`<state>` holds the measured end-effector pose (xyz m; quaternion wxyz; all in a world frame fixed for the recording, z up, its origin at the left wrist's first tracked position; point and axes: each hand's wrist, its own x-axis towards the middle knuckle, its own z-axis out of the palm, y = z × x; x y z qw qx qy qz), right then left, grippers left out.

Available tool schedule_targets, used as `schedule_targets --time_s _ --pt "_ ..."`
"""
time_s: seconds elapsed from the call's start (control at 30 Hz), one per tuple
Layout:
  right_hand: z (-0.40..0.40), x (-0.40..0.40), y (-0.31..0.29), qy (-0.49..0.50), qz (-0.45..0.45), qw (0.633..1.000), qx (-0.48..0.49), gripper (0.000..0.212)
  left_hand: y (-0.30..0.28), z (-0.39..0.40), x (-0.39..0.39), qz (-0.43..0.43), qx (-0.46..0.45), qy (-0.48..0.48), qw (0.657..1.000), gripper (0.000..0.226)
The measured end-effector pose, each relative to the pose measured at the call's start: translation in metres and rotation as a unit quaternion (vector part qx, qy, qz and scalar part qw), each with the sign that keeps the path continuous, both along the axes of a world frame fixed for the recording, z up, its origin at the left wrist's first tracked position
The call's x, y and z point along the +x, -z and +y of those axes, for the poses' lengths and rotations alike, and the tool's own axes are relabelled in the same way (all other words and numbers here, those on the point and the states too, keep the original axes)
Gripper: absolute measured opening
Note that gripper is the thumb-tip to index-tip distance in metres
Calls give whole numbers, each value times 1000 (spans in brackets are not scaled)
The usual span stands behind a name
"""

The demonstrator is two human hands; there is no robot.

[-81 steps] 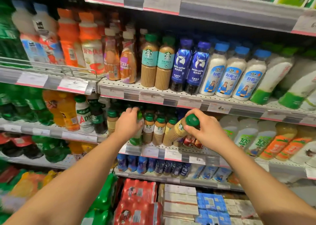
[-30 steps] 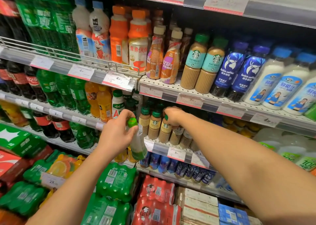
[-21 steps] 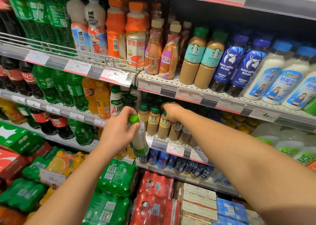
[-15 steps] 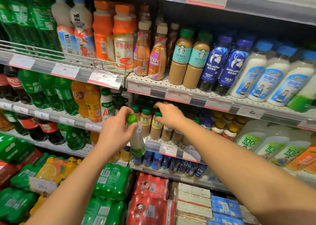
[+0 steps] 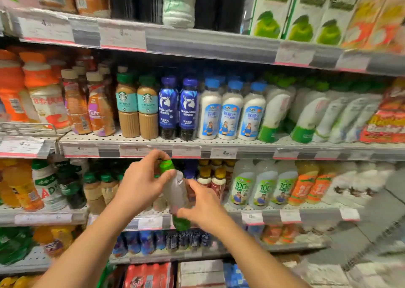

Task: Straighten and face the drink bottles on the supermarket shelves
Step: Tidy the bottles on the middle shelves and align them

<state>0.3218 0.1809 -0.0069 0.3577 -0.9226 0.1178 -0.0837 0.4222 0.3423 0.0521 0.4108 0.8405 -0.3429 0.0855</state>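
Both hands are now meeting on the one green-capped bottle (image 5: 178, 194): my left hand (image 5: 140, 186) is gripping its neck just under the cap, fingers (image 5: 153, 156) curled over the top, while my right hand (image 5: 205, 202) has come off the coffee bottles (image 5: 99, 187) it was nudging half a second ago and is closing its fingers (image 5: 186, 213) round the lower body, above the green base. The bottle is hanging tilted in the air in front of the lower shelf edge (image 5: 291, 216), off any shelf. My head has lifted and swung right, so the white green-based bottles (image 5: 276, 112) on the middle shelf (image 5: 219, 151) are filling the view. I am judging these its match, so it is probably heading up there. The label side is too blurred to read.
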Motion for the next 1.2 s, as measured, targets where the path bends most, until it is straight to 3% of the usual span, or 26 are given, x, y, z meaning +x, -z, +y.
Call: schedule_targets --time_s 0.23,0.37,0.5,0.63,0.93,1.2 --pt "-81 -64 -21 86 -76 993 -31 49 -34 -91 -61 12 -62 86 994 23" --pt "-131 -90 -38 131 -117 984 -43 60 -52 -129 -83 17 -98 123 987 24" --pt "-174 -109 -56 183 -163 969 -18 49 -50 -158 -89 -96 0 78 992 37" --pt "-204 -122 -79 205 -184 960 43 46 -30 -182 -89 -179 129 43 974 53" --pt "-244 -128 -96 201 -205 951 113 44 -12 -199 -77 -212 200 0 957 62" --pt "-271 -103 -139 219 -276 934 62 57 0 -198 -64 -210 238 -12 948 64"
